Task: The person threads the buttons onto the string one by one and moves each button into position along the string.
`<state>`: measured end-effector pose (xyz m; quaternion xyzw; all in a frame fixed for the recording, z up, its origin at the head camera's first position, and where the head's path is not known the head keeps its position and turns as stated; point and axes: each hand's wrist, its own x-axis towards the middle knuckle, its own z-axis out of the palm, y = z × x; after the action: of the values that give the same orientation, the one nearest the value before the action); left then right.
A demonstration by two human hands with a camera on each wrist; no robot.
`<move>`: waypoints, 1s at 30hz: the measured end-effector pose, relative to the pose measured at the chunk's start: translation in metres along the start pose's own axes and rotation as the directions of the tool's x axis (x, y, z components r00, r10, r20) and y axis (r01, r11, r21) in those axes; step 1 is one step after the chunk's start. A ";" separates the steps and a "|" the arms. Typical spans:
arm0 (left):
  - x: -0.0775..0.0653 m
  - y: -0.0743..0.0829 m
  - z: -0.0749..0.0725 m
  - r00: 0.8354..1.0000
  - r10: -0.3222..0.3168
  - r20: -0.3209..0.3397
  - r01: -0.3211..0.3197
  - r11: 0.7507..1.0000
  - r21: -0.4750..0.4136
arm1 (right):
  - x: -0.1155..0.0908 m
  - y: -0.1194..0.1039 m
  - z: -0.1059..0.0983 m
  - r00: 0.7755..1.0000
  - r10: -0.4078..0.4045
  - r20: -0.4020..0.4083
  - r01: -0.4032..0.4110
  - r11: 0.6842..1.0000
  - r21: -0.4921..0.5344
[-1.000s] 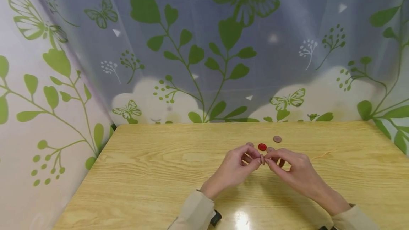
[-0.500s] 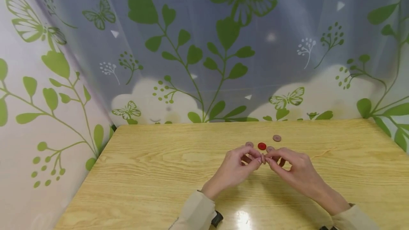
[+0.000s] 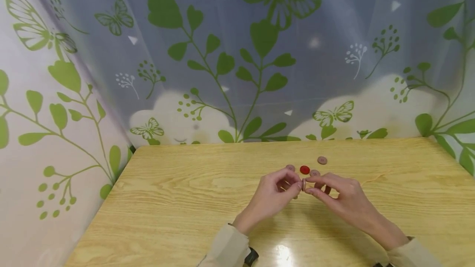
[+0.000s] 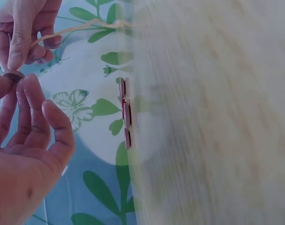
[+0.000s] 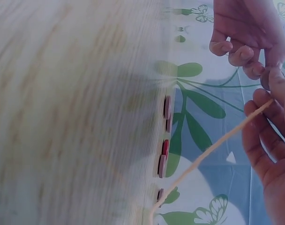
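A small brown button [image 3: 304, 184] stands on edge between my two hands, above the table. My left hand [image 3: 272, 195] pinches it from the left with thumb and forefinger. My right hand [image 3: 345, 195] has its thumb and forefinger tips at the button's right side, slightly apart. A thin tan string [image 5: 203, 157] runs up into the right hand's fingers, where its end is hidden. The same button [image 4: 13, 76] shows between the fingertips in the left wrist view. Beyond the hands, a red button [image 3: 304, 169] lies on the table.
Brown buttons lie around the red one: one at the left [image 3: 290, 168], one nearer the right hand [image 3: 314, 173], one farther back [image 3: 322, 160]. They rest on a wood-grain table [image 3: 178, 201]. A leaf-and-butterfly patterned curtain [image 3: 208, 106] hangs behind its back edge.
The right thumb and forefinger have parted slightly, showing more of the button between the hands. That button has shifted a little left. The buttons on the table stay put.
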<state>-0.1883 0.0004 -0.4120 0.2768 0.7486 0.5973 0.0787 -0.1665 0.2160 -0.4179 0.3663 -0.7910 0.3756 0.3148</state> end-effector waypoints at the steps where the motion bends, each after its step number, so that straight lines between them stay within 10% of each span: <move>1: 0.000 0.000 0.000 1.000 0.001 0.000 -0.001 1.000 -0.005 | 0.000 0.000 0.000 1.000 -0.001 0.003 0.001 1.000 -0.002; 30: -0.004 0.000 -0.007 1.000 -0.021 -0.001 0.021 0.998 0.053 | 0.000 -0.003 0.001 0.990 0.110 0.089 -0.115 0.992 0.048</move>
<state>-0.1881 -0.0077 -0.4113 0.2707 0.7671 0.5765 0.0774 -0.1640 0.2136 -0.4178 0.3453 -0.8130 0.3974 0.2487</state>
